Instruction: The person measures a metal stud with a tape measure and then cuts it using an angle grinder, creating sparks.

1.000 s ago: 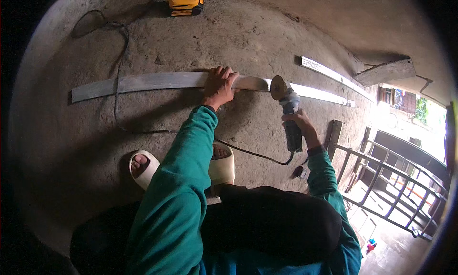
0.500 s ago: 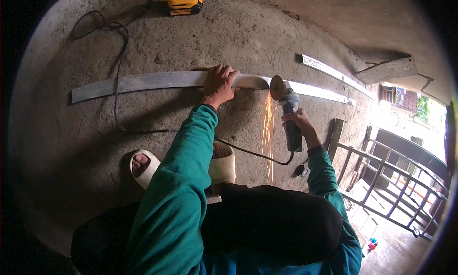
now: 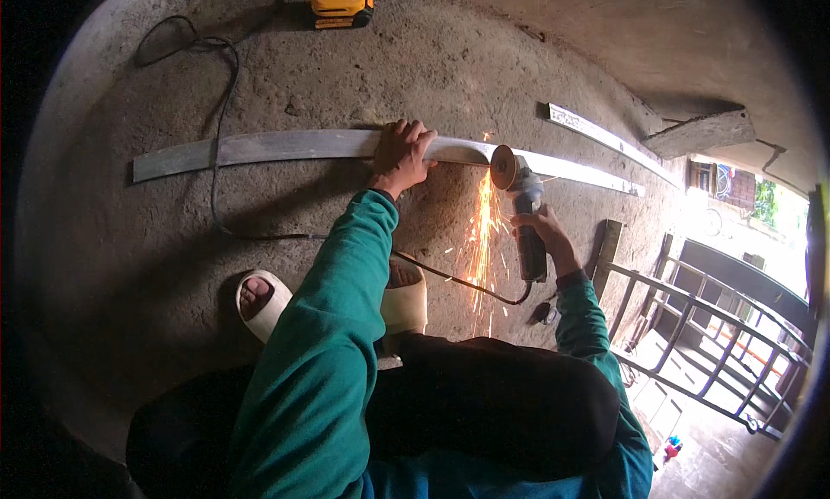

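A long, flat silver metal bar (image 3: 285, 144) lies across the rough concrete floor in front of me. My left hand (image 3: 401, 157) grips it near its middle, fingers over the far edge. My right hand (image 3: 548, 237) is wrapped round the body of an angle grinder (image 3: 529, 239), held to the right of my left hand. The grinder's round brown disc (image 3: 504, 167) meets the bar, and orange sparks (image 3: 482, 239) stream from there toward me. The grinder's black cord (image 3: 458, 280) runs left across the floor.
A yellow and black power tool (image 3: 341, 4) sits at the far edge. Another metal strip (image 3: 609, 140) lies at the far right, near a concrete block (image 3: 702, 133). A metal ladder-like frame (image 3: 692, 326) stands on the right. The cord (image 3: 216, 153) crosses the bar's left part. My sandal (image 3: 268, 304) is close by.
The sparks have grown thicker and brighter, with a few now beyond the bar. The disc sits slightly lower against the bar. My left hand keeps its grip.
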A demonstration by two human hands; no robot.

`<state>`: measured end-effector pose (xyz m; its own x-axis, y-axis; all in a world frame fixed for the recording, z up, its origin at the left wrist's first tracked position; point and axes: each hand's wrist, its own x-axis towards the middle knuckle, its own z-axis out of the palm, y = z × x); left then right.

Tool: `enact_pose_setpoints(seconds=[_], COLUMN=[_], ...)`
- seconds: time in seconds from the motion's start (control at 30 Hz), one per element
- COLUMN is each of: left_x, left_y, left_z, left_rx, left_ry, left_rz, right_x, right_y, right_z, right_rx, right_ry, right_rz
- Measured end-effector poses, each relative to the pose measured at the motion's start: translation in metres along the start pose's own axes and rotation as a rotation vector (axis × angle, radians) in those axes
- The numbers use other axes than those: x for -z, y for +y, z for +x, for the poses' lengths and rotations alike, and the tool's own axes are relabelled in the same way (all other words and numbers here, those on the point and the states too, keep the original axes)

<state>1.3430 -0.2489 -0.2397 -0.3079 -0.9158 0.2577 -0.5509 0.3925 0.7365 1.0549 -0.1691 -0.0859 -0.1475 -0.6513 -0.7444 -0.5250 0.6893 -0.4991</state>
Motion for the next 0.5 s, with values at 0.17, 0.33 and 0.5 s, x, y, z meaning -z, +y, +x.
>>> enact_pose_setpoints(seconds=[0.17,0.33,0.5], left_x=[0.003,0.009,0.007], left_y=[0.01,0.012,0.011], left_z=[0.006,0.005,0.006], left_rx=[-0.003,0.025,0.019], left_ry=[-0.019,-0.065,-0.052], left_rz=[0.022,0.053,0.058], right_x=[0.014,0.009,0.011], right_y=[0.007,0.004,0.001], right_z=[0.001,0.007,0.011], right_rx=[-0.07,-0.037,-0.047], right_ry=[-0.003,0.098,0.058], right_rz=[0.067,0.103,0.069])
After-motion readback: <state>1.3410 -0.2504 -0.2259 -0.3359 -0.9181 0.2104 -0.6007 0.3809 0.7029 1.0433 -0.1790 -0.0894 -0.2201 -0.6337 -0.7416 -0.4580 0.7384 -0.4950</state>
